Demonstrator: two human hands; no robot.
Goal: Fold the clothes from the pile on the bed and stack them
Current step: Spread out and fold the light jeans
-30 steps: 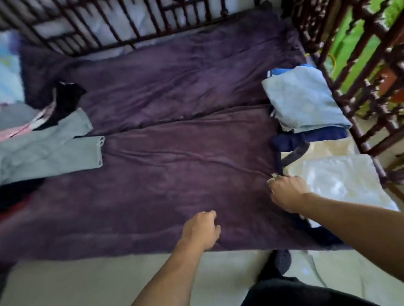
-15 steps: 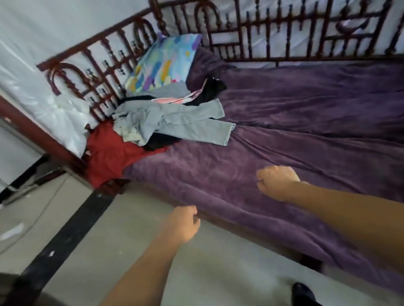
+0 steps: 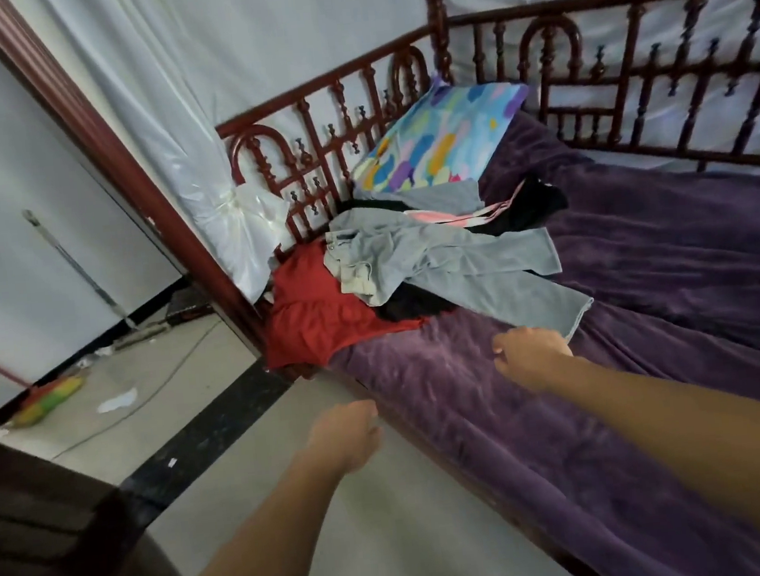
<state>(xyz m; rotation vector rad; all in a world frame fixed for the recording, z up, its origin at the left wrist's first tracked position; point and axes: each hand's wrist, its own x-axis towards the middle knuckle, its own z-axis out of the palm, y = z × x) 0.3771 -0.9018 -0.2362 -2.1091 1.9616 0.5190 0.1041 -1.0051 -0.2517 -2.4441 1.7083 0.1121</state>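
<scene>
A loose pile of clothes lies at the head end of the bed: light grey-blue jeans (image 3: 454, 262) on top, a red garment (image 3: 320, 312) at the bed's corner, black clothes (image 3: 533, 208) and a pink striped piece (image 3: 459, 215) behind. My right hand (image 3: 531, 354) hovers over the purple blanket (image 3: 647, 290), fingers curled and holding nothing, just short of the nearest jeans leg hem. My left hand (image 3: 348, 435) hangs beside the bed's edge over the floor, loosely curled and holding nothing. The folded stack is out of view.
A colourful pillow (image 3: 438, 143) leans on the dark red wooden bed rail (image 3: 335, 87). A bed post (image 3: 125, 173) stands at the corner. A broom (image 3: 50, 398) and scraps of paper lie on the floor at left. A dark piece of furniture (image 3: 44, 529) fills the lower left.
The view has swung left from the folded stack to the pile. My right hand let go of the stack and moved toward the jeans; my left hand followed along the bed's edge.
</scene>
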